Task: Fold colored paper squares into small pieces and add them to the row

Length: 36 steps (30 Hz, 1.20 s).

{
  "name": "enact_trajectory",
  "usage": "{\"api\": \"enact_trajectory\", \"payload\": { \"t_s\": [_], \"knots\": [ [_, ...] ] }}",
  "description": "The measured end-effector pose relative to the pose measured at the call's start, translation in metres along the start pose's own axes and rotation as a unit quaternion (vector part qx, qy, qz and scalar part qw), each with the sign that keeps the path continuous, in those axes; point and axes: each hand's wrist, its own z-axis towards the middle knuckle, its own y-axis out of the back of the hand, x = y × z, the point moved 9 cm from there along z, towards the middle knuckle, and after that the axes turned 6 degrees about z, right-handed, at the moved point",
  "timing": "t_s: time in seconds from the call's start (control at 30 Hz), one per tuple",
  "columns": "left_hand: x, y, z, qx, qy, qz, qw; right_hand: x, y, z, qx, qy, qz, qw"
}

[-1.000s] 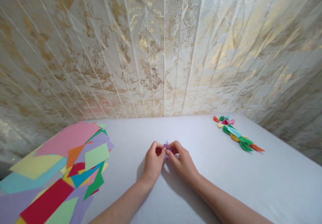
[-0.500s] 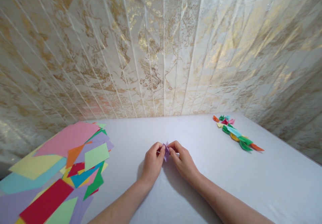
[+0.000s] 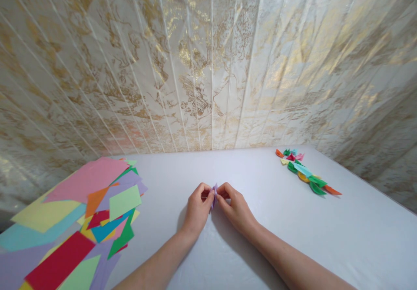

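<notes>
A small piece of folded purple paper point(image 3: 214, 196) is held upright between my two hands, just above the middle of the white table. My left hand point(image 3: 199, 206) pinches its left side between thumb and fingers. From the right, my right hand point(image 3: 235, 204) pinches the other side, thumb and index finger against the paper. The fingertips cover much of the paper, so its exact folded shape is hard to make out.
Sheets and scraps of coloured paper lie spread on the left, among them a red sheet point(image 3: 60, 259) and a pink sheet point(image 3: 89, 178). Several small folded paper pieces point(image 3: 302, 170) form a row at the back right. A gold-patterned curtain point(image 3: 195, 64) hangs behind the table point(image 3: 325, 238).
My right fingers have closed in slightly toward the left hand, and the purple paper now looks narrower and more pressed together. Everything else stays in place.
</notes>
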Motion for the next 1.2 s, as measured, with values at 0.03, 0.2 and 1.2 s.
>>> {"api": "enact_trajectory", "payload": {
  "t_s": [0.03, 0.2, 1.2],
  "knots": [
    [0.000, 0.000, 0.000, -0.002, -0.003, -0.001, 1.000, -0.001, 0.000, 0.000, 0.000, 0.000, 0.005, 1.000],
    [0.002, 0.004, 0.003, -0.015, -0.012, -0.009, 1.000, -0.005, 0.001, 0.001, -0.001, -0.017, 0.035, 0.999],
    [0.005, 0.002, 0.003, -0.010, -0.004, -0.015, 1.000, -0.020, 0.002, 0.007, -0.010, -0.052, 0.121, 0.991]
  ]
}}
